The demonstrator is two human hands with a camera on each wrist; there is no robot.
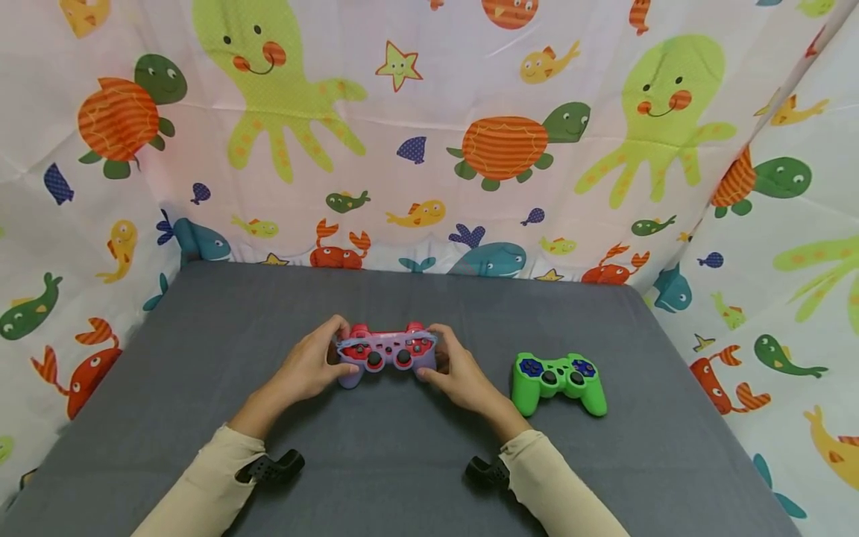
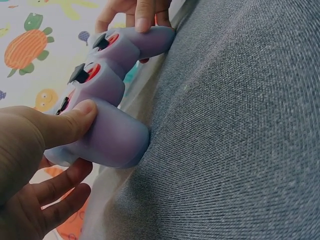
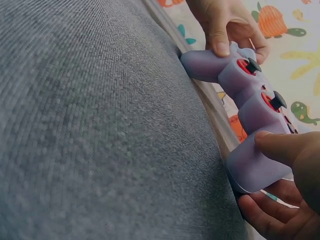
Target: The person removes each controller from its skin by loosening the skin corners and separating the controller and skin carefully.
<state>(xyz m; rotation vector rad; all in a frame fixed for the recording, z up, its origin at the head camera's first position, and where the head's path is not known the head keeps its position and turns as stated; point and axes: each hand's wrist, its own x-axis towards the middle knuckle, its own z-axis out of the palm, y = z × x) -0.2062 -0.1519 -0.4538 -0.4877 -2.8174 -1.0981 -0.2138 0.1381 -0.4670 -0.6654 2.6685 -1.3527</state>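
Observation:
A red game controller [image 1: 359, 330] sits in a translucent lilac silicone cover [image 2: 115, 137], near the middle of the table in the head view. Its grips rest on the cloth. Red shoulder buttons show above the cover's pale upper edge, and two black thumbsticks poke through it. My left hand [image 1: 312, 362] holds the left end, thumb on the front of the grip and fingers behind. At the opposite end, my right hand [image 1: 466, 377] pinches the other grip the same way, thumb in front. The controller's back is hidden.
To the right of my right hand lies a green game controller [image 1: 560, 380] with dark blue button areas. Grey cloth [image 1: 376, 470] covers the table. A curtain [image 1: 416, 194] printed with sea animals hangs behind and along both sides. Each wrist wears a black camera mount [image 1: 275, 468].

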